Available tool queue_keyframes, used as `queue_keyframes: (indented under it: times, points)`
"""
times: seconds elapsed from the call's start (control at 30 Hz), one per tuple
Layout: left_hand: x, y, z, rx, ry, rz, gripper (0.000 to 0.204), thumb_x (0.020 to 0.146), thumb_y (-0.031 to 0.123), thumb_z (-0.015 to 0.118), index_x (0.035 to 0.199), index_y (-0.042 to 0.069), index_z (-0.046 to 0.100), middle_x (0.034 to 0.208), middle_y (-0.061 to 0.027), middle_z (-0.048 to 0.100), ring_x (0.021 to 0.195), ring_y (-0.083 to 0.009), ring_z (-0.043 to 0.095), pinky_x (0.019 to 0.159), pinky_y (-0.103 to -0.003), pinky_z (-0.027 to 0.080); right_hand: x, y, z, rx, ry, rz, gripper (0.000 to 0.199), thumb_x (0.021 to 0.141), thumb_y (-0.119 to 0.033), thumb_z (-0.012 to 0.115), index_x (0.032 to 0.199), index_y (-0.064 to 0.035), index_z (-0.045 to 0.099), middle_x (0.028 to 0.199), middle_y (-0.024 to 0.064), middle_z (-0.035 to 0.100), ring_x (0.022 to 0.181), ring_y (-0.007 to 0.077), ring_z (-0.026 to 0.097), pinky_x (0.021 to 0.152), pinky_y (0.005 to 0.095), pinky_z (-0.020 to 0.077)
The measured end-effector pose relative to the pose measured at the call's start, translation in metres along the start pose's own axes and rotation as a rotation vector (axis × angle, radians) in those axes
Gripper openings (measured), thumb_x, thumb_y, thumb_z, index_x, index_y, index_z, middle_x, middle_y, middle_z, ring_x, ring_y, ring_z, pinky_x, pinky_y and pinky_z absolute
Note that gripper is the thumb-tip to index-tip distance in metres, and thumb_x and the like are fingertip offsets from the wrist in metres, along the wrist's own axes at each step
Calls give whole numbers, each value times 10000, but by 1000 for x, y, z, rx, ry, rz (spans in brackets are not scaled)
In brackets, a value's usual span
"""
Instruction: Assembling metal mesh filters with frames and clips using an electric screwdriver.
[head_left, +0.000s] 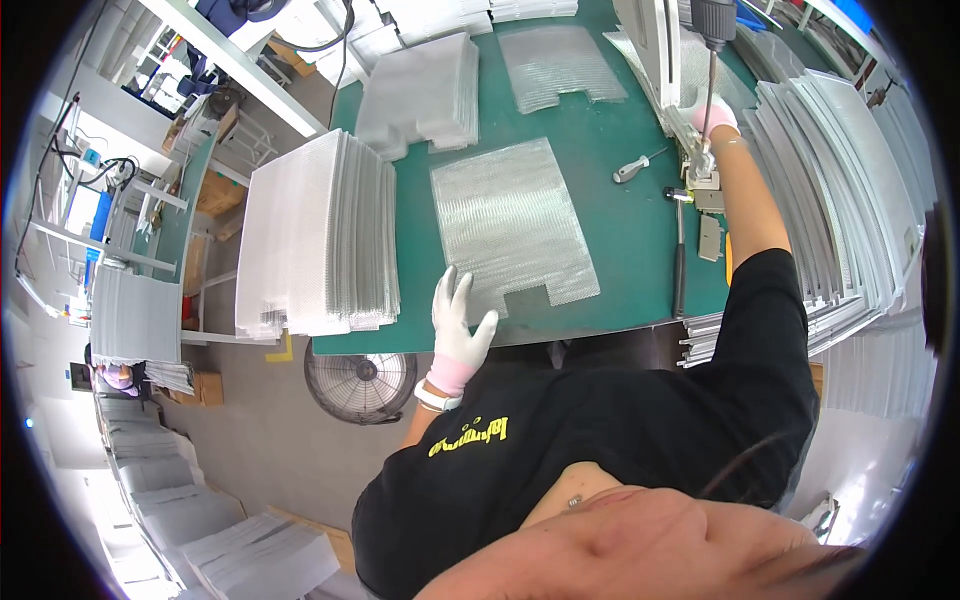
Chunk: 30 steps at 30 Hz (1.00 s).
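Observation:
My left hand (460, 325), in a white glove with a pink cuff, is open at the table's front edge. Its fingertips are by the near left corner of a silvery mesh sheet (515, 215) with a notched near edge; I cannot tell whether they touch. My right arm reaches to the far right, where my gloved right hand (717, 116) is beside a bench press (700, 150) with a lever. Another mesh sheet (728, 75) lies by that hand. The press hides most of its fingers, so its grip does not show.
Stacks of mesh sheets (310, 235) stand on the green table (630, 260) at left, with more sheets (830, 180) at right. A screwdriver (630, 170), a hammer (680, 255) and metal blocks (710, 238) lie near the press. A floor fan (360, 385) stands below.

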<state>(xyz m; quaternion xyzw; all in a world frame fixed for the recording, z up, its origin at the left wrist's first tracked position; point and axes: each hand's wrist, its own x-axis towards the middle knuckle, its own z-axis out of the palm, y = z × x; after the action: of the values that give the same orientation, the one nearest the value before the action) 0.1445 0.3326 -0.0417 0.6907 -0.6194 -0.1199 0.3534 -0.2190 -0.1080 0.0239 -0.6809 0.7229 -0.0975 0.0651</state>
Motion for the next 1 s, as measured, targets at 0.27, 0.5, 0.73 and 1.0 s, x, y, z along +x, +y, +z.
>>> queue_keyframes:
  times: [0.27, 0.5, 0.73, 1.0]
  points:
    - [-7, -3, 2, 18, 4, 30, 652, 853, 174, 679, 1430, -8, 437, 1534, -273, 315, 1421, -420, 327, 1175, -491, 269, 57, 38, 33, 198, 70, -54, 711, 793, -457, 681, 1325, 2, 571, 1276, 286, 612, 1195, 404, 598, 1013, 435, 479]
    - [-14, -4, 7, -20, 9, -15, 688, 828, 229, 706, 1428, 3, 458, 1518, -257, 361, 1421, -425, 329, 1173, -502, 260, 27, 11, 50, 187, -49, 99, 858, 695, -507, 778, 1352, 2, 565, 1367, 261, 572, 1269, 380, 564, 1088, 430, 434]
    - [-14, -2, 8, -33, 11, 0, 692, 816, 218, 712, 1421, -4, 459, 1514, -253, 370, 1419, -419, 336, 1173, -493, 268, 23, 6, 32, 232, -29, 37, 917, 705, -536, 760, 1383, 32, 519, 1353, 299, 563, 1280, 403, 547, 1080, 431, 432]
    - [-14, 1, 10, -33, -2, -32, 688, 816, 209, 709, 1419, -7, 458, 1509, -257, 375, 1412, -424, 345, 1171, -497, 275, 23, -1, 43, 75, -25, 48, 817, 736, -505, 747, 1332, 23, 566, 1334, 273, 588, 1237, 360, 594, 1034, 435, 471]
